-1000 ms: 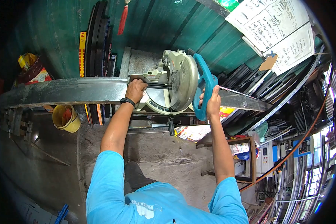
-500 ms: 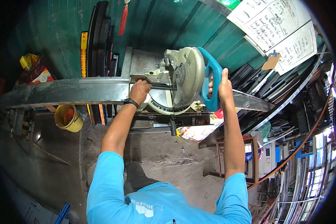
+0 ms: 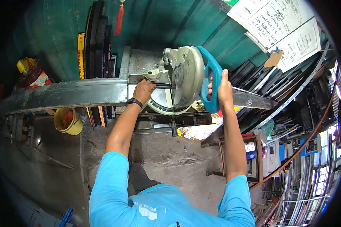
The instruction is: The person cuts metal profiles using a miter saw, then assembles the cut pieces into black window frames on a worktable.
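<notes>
A miter saw point(image 3: 188, 77) with a pale round guard and a teal handle point(image 3: 215, 79) stands at the centre. My right hand point(image 3: 224, 90) is wrapped round that handle. Left of the blade, my left hand point(image 3: 143, 92) presses a dark, narrow bar point(image 3: 163, 86) against the saw's fence, its fingers closed over the bar's end. The bar reaches right, to the blade guard. A black watch band circles my left wrist.
A long metal beam point(image 3: 72, 92) runs left from the saw, and another point(image 3: 254, 99) runs right. Dark profiles point(image 3: 96, 45) lean on the green wall. A yellow bucket point(image 3: 68, 122) sits lower left. Handwritten papers point(image 3: 278, 28) hang upper right; a framed stand point(image 3: 258, 159) is lower right.
The whole view has shifted slightly, with the saw now a little further left in it. Both hands keep their places on the bar and the handle.
</notes>
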The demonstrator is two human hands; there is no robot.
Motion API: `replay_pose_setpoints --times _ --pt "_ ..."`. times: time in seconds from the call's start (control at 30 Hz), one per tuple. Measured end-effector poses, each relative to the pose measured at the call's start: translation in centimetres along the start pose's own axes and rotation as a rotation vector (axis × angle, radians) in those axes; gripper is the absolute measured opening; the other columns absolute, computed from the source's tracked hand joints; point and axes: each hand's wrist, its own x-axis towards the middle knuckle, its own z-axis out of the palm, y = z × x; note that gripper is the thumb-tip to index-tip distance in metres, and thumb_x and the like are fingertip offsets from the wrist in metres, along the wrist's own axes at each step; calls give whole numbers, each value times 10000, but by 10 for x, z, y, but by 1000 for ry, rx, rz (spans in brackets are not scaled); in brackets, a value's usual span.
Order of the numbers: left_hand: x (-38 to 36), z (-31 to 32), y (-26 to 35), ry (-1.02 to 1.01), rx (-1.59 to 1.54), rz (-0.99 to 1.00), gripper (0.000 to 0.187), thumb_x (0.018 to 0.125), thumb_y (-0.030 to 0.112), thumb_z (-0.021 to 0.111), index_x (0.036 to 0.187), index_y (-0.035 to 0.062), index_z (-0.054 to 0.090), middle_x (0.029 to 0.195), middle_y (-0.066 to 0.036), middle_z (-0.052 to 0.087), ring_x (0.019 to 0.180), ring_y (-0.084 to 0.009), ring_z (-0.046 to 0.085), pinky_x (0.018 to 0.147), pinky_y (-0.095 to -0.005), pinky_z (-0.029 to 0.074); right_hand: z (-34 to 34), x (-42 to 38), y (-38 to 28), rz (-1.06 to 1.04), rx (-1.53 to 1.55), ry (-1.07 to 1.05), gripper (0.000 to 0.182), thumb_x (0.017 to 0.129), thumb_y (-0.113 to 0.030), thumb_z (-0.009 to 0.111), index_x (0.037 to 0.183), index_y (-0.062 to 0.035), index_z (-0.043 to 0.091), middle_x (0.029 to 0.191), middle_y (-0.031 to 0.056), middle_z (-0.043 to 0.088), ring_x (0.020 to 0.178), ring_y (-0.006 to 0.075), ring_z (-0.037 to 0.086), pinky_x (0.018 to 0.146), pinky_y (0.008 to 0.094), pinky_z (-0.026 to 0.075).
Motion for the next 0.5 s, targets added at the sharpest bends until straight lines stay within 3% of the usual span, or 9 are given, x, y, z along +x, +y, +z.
replay_pose_setpoints --times 0.2,0.5 --pt "2 -1 3 -7 -23 -6 126 880 94 725 982 75 796 928 -110 716 930 -349 637 846 -457 533 1 -8 14 -12 25 -4 785 1040 -759 303 1024 -47 634 719 50 637 547 145 604 519 318 502" --pt "3 -4 8 -23 -29 -37 119 885 76 711 972 68 792 938 -111 717 941 -349 633 854 -461 527 2 -11 26 -43 29 4 803 1043 -757 293 1047 -31 634 713 50 630 543 139 598 512 316 501"
